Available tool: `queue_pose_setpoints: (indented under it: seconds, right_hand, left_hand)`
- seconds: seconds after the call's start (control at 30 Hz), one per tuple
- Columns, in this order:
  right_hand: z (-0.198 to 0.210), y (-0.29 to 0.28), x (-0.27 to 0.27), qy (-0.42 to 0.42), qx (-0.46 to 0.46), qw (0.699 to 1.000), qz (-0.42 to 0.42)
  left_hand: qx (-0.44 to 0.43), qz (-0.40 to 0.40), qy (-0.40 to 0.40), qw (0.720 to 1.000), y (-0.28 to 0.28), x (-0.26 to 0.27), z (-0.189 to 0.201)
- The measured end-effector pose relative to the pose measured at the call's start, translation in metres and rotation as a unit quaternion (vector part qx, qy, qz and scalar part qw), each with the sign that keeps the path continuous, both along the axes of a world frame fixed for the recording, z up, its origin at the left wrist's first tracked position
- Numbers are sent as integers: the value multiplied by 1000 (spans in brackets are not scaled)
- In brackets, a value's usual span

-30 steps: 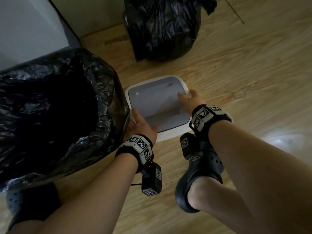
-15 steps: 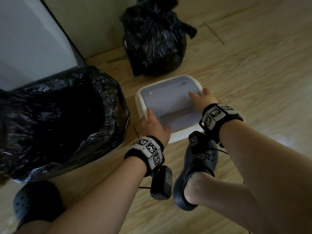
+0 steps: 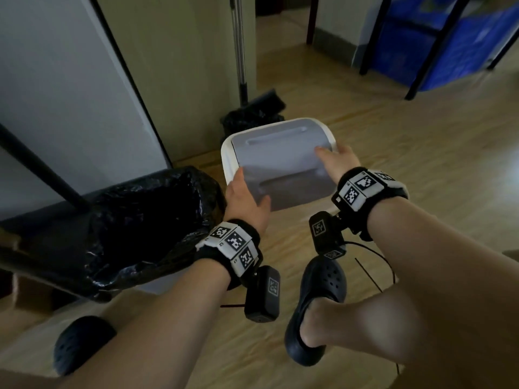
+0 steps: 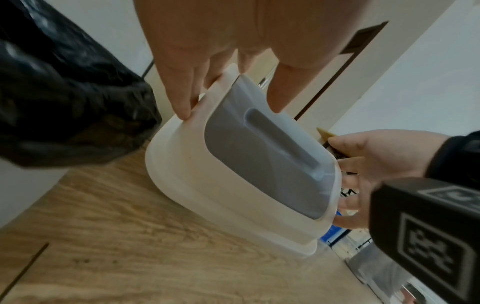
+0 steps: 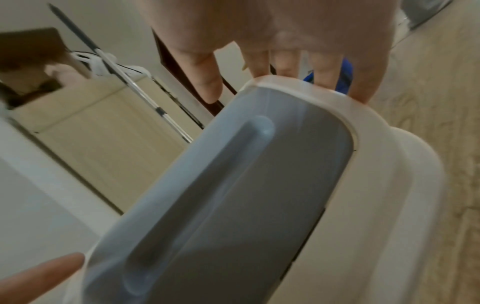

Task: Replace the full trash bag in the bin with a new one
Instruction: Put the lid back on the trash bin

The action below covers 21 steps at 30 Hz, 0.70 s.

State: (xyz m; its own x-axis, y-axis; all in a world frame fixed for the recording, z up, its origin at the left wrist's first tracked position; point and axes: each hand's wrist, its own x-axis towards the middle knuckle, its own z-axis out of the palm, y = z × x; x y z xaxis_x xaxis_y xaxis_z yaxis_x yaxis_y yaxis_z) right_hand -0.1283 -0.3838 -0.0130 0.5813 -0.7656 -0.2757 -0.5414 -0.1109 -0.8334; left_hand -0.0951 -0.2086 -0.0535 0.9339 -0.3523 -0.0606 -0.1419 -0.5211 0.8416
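The bin lid (image 3: 280, 161), white-rimmed with a grey flap, is up off the wooden floor (image 3: 407, 153), tilted, just right of the bin (image 3: 146, 226) lined with a black bag. Your left hand (image 3: 244, 199) clasps its near left edge, thumb on the grey top, fingers curled under the rim. Your right hand (image 3: 335, 161) grasps the right edge the same way, both forearms reaching forward. A tied full bag (image 3: 252, 116) sits behind by the wall
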Motion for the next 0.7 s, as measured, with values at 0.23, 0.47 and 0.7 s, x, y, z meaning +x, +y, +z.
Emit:
queue_pose_setpoints:
  seconds: [0.23,0.47,0.7]
  right_hand:
    - [35,53,12,-63,0,996,65]
    - [33,120,27,-61,10,986,157]
    - [31,168,42,-56,-27,969,239]
  left_hand:
    - [15,61,-38,997,60,14,41]
    - [68,131,-33,988,138,25,63]
    - [40,175,37,983,202,38,65]
